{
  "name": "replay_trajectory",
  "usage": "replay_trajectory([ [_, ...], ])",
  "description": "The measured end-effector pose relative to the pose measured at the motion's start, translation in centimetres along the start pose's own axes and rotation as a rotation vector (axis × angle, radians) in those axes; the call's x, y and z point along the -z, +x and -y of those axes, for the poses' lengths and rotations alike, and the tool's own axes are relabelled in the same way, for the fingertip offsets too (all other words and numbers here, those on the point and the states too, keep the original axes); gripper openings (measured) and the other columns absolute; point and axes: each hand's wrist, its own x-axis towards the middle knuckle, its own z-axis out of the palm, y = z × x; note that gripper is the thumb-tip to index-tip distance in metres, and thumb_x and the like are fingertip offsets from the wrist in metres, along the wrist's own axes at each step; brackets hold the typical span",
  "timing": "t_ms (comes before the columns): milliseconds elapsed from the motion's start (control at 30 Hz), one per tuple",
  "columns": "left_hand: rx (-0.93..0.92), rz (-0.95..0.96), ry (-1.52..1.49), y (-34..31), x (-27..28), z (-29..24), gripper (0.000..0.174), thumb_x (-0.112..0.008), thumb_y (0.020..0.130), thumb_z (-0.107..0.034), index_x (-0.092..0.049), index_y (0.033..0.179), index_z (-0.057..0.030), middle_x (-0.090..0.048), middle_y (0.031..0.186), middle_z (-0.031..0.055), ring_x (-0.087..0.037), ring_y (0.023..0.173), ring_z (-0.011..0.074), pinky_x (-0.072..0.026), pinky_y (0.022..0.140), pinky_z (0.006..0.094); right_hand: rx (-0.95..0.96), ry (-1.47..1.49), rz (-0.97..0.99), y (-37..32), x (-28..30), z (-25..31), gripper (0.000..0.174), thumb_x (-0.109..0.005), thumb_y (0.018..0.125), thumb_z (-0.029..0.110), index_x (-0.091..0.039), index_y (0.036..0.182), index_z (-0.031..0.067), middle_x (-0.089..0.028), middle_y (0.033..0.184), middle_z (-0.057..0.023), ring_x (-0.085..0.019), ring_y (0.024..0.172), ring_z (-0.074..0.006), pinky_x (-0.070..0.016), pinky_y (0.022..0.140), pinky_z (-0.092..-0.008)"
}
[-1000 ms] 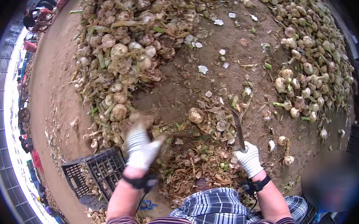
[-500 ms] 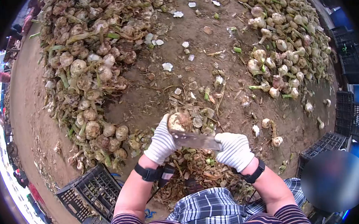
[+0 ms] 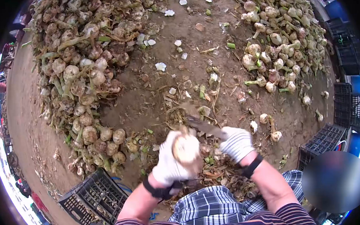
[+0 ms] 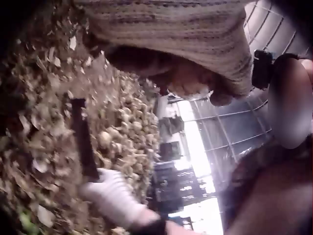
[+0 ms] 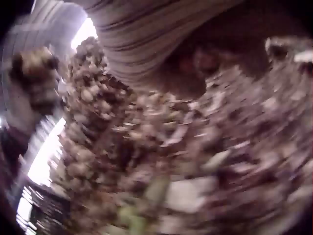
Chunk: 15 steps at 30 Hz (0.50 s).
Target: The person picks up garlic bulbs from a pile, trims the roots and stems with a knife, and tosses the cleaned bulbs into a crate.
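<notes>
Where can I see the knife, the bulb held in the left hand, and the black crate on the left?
Knife (image 3: 205, 128): head view, middle of the blade.
Bulb (image 3: 186, 148): head view, middle of its pale face.
Black crate (image 3: 74, 210): head view, its perforated side wall.

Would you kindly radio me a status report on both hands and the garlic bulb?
Left hand holding garlic bulb. Right hand gripping knife. No obstruction visible.

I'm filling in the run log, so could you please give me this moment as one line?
left hand: holds garlic bulb; right hand: grips knife; garlic heaps: ahead, left and right; black crate: lower left
</notes>
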Motion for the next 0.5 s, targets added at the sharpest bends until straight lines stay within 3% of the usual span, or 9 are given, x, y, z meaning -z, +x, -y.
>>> replay_trajectory([
  [33,-0.077,0.049,0.008,-0.1,0.7,-2.4,0.069,-0.082,0.056,-0.022,-0.046,0.113,-0.0078,-0.064,0.09,0.0067,-0.064,0.081,0.0171,-0.0513,0.078,0.0312,-0.141,-0.002,0.025,0.2,-0.4,-2.4,0.013,-0.06,0.068,0.018,-0.063,0.078,0.0104,-0.062,0.067,-0.0144,-0.063,0.067,-0.0334,-0.0506,0.062,-0.0417],
  [67,0.317,0.015,-0.278,-0.6,0.4,-1.7,0.055,-0.073,0.066,-0.013,-0.046,0.114,-0.0067,-0.059,0.1,0.0071,-0.057,0.094,0.0169,-0.047,0.084,0.0288,-0.157,-0.071,-0.042,0.1,-1.2,-4.5,0.012,-0.06,0.068,0.018,-0.063,0.078,0.011,-0.062,0.067,-0.0138,-0.062,0.067,-0.0336,-0.0506,0.064,-0.0422],
  [100,-0.056,0.066,0.106,0.4,0.7,-0.1,0.071,-0.084,0.057,-0.021,-0.047,0.116,-0.0081,-0.056,0.101,0.0067,-0.055,0.096,0.0179,-0.0464,0.086,0.0299,-0.168,-0.134,-0.11,-0.1,-1.3,-4.9,0.012,-0.06,0.069,0.018,-0.063,0.079,0.0115,-0.062,0.067,-0.0132,-0.062,0.067,-0.0339,-0.0505,0.066,-0.0427],
  [167,0.014,-0.192,-0.063,2.2,1.2,1.5,0.08,-0.088,0.056,-0.028,-0.045,0.12,-0.0076,-0.053,0.103,0.0064,-0.054,0.097,0.0192,-0.0467,0.088,0.032,-0.229,-0.06,-0.172,-0.8,0.3,-3.9,0.011,-0.059,0.07,0.018,-0.063,0.079,0.0117,-0.063,0.068,-0.0127,-0.062,0.068,-0.0338,-0.0505,0.067,-0.0425],
  [200,-0.127,-0.182,0.312,2.8,2.5,2.2,0.09,-0.09,0.053,-0.03,-0.042,0.125,-0.0063,-0.051,0.109,0.0069,-0.054,0.101,0.0198,-0.0463,0.091,0.0335,-0.296,0.009,-0.223,-1.0,1.2,-3.3,0.011,-0.059,0.071,0.019,-0.063,0.079,0.0118,-0.063,0.069,-0.0123,-0.062,0.068,-0.0337,-0.0504,0.068,-0.0423],
  [233,-0.03,-0.138,0.52,2.7,3.4,2.5,0.096,-0.092,0.049,-0.029,-0.039,0.126,-0.0063,-0.051,0.113,0.0066,-0.053,0.102,0.0191,-0.0464,0.091,0.0337,-0.195,0.088,-0.291,-1.1,1.0,-3.1,0.011,-0.059,0.071,0.019,-0.063,0.077,0.0107,-0.063,0.068,-0.0118,-0.062,0.067,-0.0335,-0.0503,0.065,-0.0393],
  [333,0.16,-0.196,-0.321,2.3,2.3,2.4,0.088,-0.088,0.058,-0.037,-0.041,0.126,-0.006,-0.053,0.111,0.0053,-0.056,0.097,0.0182,-0.0478,0.088,0.0352,-0.046,0.42,-0.226,-1.4,-0.7,-1.3,0.007,-0.059,0.07,0.016,-0.06,0.071,0.0091,-0.061,0.065,-0.0119,-0.06,0.063,-0.0324,-0.0489,0.059,-0.0363],
  [433,0.356,-0.003,-0.705,1.8,3.3,3.3,0.079,-0.085,0.063,-0.028,-0.041,0.125,-0.0071,-0.053,0.11,0.0068,-0.055,0.094,0.0162,-0.0481,0.08,0.0295,-0.024,0.678,-0.083,-1.6,0.1,1.2,0.007,-0.06,0.069,0.014,-0.059,0.072,0.0078,-0.058,0.062,-0.0138,-0.056,0.058,-0.0308,-0.0459,0.055,-0.034],
  [500,0.552,-0.058,-0.828,1.8,2.7,0.7,0.053,-0.073,0.073,-0.024,-0.049,0.114,-0.0023,-0.058,0.096,0.0038,-0.059,0.087,0.0147,-0.0483,0.077,0.0273,-0.007,0.652,-0.025,-1.1,0.4,1.4,0.01,-0.061,0.068,0.016,-0.06,0.074,0.0075,-0.057,0.062,-0.0151,-0.056,0.058,-0.0318,-0.0456,0.055,-0.0348],
])
